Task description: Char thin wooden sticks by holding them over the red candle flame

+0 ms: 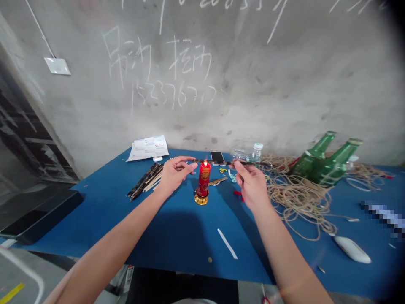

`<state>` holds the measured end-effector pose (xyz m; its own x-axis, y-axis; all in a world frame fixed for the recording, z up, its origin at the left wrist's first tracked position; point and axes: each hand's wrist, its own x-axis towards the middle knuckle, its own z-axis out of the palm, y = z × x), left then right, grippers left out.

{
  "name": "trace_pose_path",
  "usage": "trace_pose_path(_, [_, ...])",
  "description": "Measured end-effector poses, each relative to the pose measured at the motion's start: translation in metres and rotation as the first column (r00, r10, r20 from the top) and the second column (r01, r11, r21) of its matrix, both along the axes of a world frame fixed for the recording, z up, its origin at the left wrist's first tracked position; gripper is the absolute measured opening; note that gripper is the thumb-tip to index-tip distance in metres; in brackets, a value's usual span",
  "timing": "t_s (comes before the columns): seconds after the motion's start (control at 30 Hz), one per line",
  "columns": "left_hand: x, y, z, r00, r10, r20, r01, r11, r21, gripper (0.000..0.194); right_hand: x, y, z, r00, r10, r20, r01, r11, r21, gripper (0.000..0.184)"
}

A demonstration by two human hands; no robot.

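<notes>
A thin dark, mottled stick (218,162) lies level just over the flame of a lit red candle (204,179) on a gold base (201,198). My left hand (174,175) pinches the stick's left end between thumb and fingers. Closed around its right part is my right hand (251,183), with the stick's tip poking out beyond the fingers. Beside my left hand lies a bundle of sticks (147,180), some dark and blotched, others pale. Red scraps (238,195) and a flat brown strip (218,181) rest between the candle and my right hand.
On the blue table (177,240) are a tangle of brown cord (297,202), two green bottles (337,162), a small clear jar (257,151), a phone (217,157), printed paper (149,147), a white strip (227,244) and a white oval object (352,249). A black box (41,213) sits at left.
</notes>
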<state>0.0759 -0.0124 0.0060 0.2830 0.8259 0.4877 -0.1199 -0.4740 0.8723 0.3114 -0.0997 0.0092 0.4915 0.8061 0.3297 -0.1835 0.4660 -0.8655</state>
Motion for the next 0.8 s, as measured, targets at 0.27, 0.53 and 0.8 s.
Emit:
trace_pose_path(0.27, [0.0042, 0.0000, 0.0002, 0.999, -0.018, 0.036, 0.018, 1.000, -0.013, 0.037, -0.0020, 0.0020, -0.0024, 1.000, 0.006, 0.030, -0.006, 1.000, -0.004, 0.040])
trace_pose_path(0.53, [0.0062, -0.0009, 0.0020, 0.997, -0.005, 0.082, 0.010, 0.998, -0.058, 0.036, -0.0022, 0.0023, -0.0029, 0.998, 0.027, 0.052, -0.025, 0.999, -0.023, 0.043])
trace_pose_path(0.8, [0.0050, -0.0012, 0.0051, 0.993, 0.020, 0.116, -0.010, 0.996, -0.089, 0.038, -0.0017, 0.0025, -0.0041, 0.997, 0.057, 0.051, -0.057, 0.998, -0.017, 0.041])
